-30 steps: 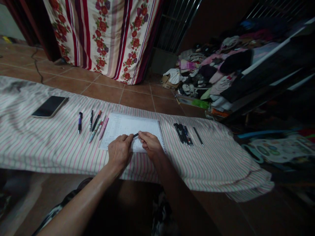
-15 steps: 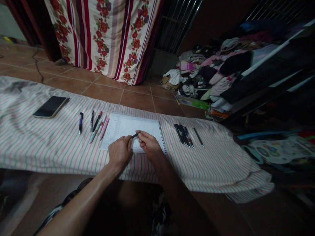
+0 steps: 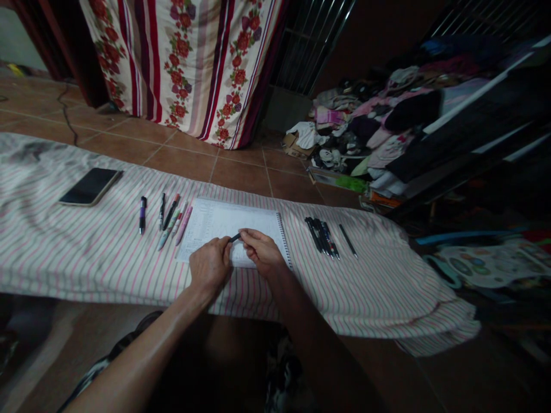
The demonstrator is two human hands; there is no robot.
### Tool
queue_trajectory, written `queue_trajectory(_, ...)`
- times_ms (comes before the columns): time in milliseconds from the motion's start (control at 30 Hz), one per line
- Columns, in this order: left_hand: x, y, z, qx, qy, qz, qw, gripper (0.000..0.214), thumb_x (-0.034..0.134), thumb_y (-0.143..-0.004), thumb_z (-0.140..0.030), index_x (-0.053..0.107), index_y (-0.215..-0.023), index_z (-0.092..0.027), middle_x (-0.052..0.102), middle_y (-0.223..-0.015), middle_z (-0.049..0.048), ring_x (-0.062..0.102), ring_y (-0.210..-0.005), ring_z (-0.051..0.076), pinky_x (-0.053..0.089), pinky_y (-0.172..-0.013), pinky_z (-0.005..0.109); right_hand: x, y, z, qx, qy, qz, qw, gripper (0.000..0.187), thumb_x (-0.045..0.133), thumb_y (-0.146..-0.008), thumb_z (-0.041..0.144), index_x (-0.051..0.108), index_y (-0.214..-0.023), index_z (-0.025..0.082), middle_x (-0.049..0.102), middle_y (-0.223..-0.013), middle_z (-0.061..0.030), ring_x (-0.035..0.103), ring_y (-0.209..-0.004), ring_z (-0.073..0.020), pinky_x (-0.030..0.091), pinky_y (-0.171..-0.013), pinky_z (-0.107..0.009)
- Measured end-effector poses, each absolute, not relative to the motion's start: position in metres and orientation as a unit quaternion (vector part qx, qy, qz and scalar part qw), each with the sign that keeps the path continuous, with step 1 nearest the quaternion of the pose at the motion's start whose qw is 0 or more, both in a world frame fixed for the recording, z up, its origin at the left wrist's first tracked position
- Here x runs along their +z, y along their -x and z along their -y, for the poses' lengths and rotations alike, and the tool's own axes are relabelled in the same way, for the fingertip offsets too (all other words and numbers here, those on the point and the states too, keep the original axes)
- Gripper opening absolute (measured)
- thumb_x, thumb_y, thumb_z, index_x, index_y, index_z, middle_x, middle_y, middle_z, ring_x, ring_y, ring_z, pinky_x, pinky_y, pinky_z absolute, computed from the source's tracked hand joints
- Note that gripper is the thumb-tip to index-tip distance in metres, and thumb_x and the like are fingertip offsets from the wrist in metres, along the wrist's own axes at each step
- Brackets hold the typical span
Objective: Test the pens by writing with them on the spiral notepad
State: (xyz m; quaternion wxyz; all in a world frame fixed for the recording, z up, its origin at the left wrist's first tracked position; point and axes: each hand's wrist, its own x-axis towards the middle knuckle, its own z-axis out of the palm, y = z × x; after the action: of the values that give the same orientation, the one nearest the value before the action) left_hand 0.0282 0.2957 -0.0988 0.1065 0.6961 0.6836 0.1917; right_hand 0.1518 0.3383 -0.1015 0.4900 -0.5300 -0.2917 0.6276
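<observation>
Head view: both hands [image 3: 263,251], as before, in a pinch on one dark pen [image 3: 235,237], notebook [image 3: 241,215] beneath.

Left hand [image 3: 210,265] and right hand [image 3: 261,249] have got opposite ends of a dark pen [image 3: 235,237] pinched over a spiral notebook [image 3: 241,215]. Colourful pens [image 3: 169,229] lie left of it, mostly black pens [image 3: 322,236] right, all on stripy cloth [image 3: 103,252], phone [image 3: 90,186] further left.

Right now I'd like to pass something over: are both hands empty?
No, the left hand and right hand hold a dark pen-like stick between them.
</observation>
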Motion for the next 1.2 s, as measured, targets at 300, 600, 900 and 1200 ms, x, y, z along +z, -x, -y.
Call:
queue_trajectory(300, -0.0973, -0.0270, -0.2952, 0.192, -0.693, -0.687, 0.107, 0.030, 0.035, -0.088, -0.032, 0.059, -0.105, -0.025, 0.067, -0.087, 0.0014, 0.062, -0.076, 0.018, 0.031, -0.054, 0.026, -0.0977, -0.1485, -0.3350, 0.655, 0.518, 0.250, 0.490, 0.015, 0.070, -0.065, 0.023, 0.060, -0.066, 0.012, 0.060, -0.056, 0.0002, 0.049, -0.046, -0.0028, 0.033, -0.040, -0.011)
queue_trajectory(600, -0.0968, -0.0270, -0.2951, 0.176, -0.692, -0.692, 0.107, 0.032, 0.034, -0.088, -0.032, 0.058, -0.108, -0.025, 0.067, -0.088, 0.0016, 0.062, -0.075, 0.018, 0.031, -0.054, 0.026, -0.0995, -0.1521, -0.3363, 0.667, 0.506, 0.270, 0.476, 0.020, 0.071, -0.062, 0.014, 0.063, -0.081, 0.012, 0.063, -0.060, 0.0000, 0.049, -0.045, -0.0020, 0.029, -0.036, -0.009)
queue_trajectory(900, -0.0956, -0.0273, -0.2934, 0.164, -0.697, -0.691, 0.100, 0.033, 0.032, -0.089, -0.032, 0.058, -0.109, -0.025, 0.067, -0.089, 0.0020, 0.062, -0.077, 0.018, 0.033, -0.055, 0.026, -0.1025, -0.1520, -0.3385, 0.668, 0.516, 0.261, 0.468, 0.016, 0.071, -0.064, 0.020, 0.058, -0.062, 0.011, 0.060, -0.056, -0.0003, 0.050, -0.046, -0.0025, 0.032, -0.039, -0.011)
queue_trajectory(1200, -0.0923, -0.0280, -0.2949, 0.153, -0.688, -0.700, 0.117, 0.033, 0.033, -0.089, -0.032, 0.057, -0.110, -0.025, 0.066, -0.092, 0.0032, 0.062, -0.081, 0.017, 0.036, -0.057, 0.025, -0.0981, -0.1562, -0.3362, 0.683, 0.503, 0.281, 0.448, 0.018, 0.068, -0.065, 0.015, 0.062, -0.082, 0.015, 0.064, -0.066, -0.0020, 0.053, -0.052, -0.0054, 0.029, -0.039, -0.013)
